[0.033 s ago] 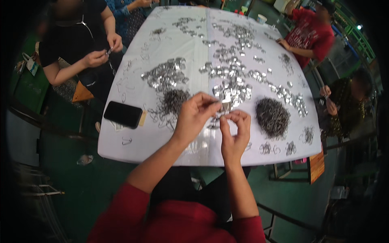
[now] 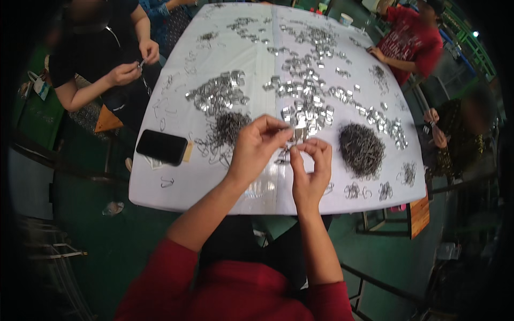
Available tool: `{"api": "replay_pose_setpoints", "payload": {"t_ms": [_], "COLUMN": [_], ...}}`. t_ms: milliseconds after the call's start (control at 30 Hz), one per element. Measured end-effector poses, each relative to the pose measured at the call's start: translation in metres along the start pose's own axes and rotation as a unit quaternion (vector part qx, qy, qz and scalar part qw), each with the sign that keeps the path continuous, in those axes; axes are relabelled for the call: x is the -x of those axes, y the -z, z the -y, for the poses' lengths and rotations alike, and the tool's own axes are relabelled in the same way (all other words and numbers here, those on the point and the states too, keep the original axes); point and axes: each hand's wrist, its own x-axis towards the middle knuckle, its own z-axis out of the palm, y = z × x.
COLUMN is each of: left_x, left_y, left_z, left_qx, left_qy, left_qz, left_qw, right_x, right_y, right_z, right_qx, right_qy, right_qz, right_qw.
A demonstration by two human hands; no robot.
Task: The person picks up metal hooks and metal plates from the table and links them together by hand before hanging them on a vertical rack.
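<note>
Over the near middle of the table, my left hand [image 2: 258, 150] is closed, thumb and forefinger pinching at the edge of a small shiny metal piece [image 2: 300, 135]. Just to its right my right hand [image 2: 313, 174] pinches thumb against fingers below that piece; what sits in its tips is too small to make out, perhaps a thin dark wire. The fingertips of both hands nearly meet. Left of my left hand lies a loose heap of bent dark wire hooks [image 2: 229, 128]. A denser heap of wire hooks [image 2: 361, 151] rests right of my right hand.
The white-covered table [image 2: 214, 184] carries several scattered shiny metal pieces [image 2: 219, 92]. A black phone [image 2: 161, 147] lies at the left edge. Small hook bunches [image 2: 385, 191] sit near right. Co-workers surround the table: one in black [image 2: 96, 53], one in red [image 2: 409, 40], one in dark clothes [image 2: 466, 134].
The table appears slightly higher in the picture. My hands keep nearly the same pinching pose.
</note>
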Motion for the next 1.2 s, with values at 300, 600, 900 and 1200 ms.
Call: {"api": "replay_pose_setpoints", "payload": {"t_ms": [300,600,900,1200], "left_x": [-0.005,-0.008,0.011,0.025], "left_y": [0.025,0.069,0.085,0.072], "left_z": [-0.018,-0.041,-0.044,-0.029], "left_qx": [-0.074,-0.122,-0.117,-0.086], "left_qy": [-0.053,-0.091,-0.074,-0.045], "left_qz": [-0.039,-0.101,-0.119,-0.07], "left_qw": [0.995,0.983,0.983,0.993], "right_x": [-0.012,-0.016,-0.03,-0.029], "right_y": [-0.017,-0.066,-0.054,-0.03], "right_z": [-0.017,-0.102,-0.105,-0.097], "right_qx": [-0.024,0.164,0.269,-0.182], "right_qy": [-0.004,-0.114,-0.112,-0.387], "right_qz": [0.064,0.299,0.353,0.176], "right_qw": [0.998,0.933,0.889,0.886]}}
